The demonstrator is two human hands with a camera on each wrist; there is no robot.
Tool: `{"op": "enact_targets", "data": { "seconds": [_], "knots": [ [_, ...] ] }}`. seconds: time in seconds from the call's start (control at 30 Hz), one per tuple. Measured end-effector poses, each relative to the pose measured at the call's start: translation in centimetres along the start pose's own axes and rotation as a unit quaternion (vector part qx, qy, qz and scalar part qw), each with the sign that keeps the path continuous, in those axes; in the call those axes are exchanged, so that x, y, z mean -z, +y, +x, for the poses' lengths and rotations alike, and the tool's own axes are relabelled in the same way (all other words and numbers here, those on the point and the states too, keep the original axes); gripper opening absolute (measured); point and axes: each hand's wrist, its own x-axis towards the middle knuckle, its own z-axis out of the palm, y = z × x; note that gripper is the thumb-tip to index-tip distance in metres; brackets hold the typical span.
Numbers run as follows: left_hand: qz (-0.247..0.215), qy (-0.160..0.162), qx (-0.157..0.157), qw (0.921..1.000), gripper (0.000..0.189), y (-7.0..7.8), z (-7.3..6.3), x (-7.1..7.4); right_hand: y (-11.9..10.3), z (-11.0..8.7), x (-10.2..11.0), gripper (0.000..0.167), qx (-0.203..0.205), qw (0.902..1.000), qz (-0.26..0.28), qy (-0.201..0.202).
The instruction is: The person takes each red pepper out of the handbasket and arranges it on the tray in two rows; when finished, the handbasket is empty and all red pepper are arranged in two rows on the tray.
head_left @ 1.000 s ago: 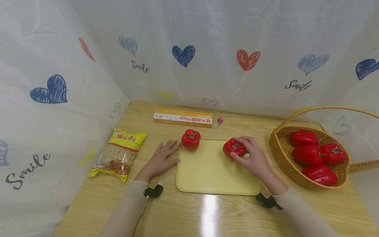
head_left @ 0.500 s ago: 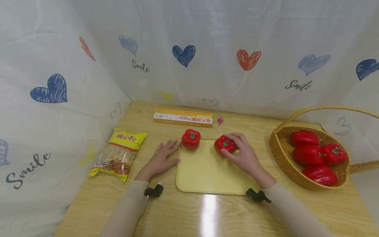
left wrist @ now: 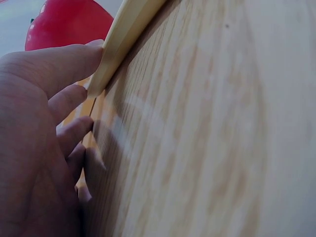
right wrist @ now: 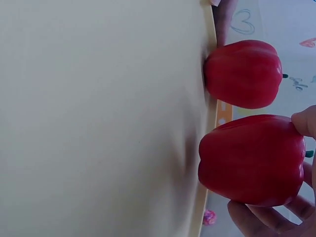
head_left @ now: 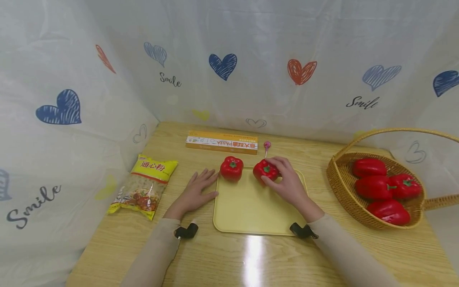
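Now | right hand (head_left: 287, 183): pinching red pepper (head_left: 262, 171) at its fingertips | left hand (head_left: 195, 193): extended, beside tray (head_left: 247, 211)

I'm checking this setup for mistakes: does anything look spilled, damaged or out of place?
Nothing looks spilled or damaged. The lollipop, lying loose beyond the tray, seems mildly odd: it's the only sweet in view, among peppers, a box and a bag.

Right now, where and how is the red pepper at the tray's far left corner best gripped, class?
Probably grip the corner pepper by its rounded sides, from above: it stands upright, green stem up, and a gap parts it from the other pepper, in the right hand.
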Motion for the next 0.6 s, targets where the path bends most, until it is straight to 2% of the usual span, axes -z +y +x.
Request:
{"op": "enact_targets", "data": {
  "seconds": [0.6],
  "knots": [
    [-0.007,-0.001,0.002,1.0000,0.069,0.20,-0.03,0.08,0.33,0.72,-0.82,0.061,-0.010,0.9999,-0.002,-0.011]
  ]
}}
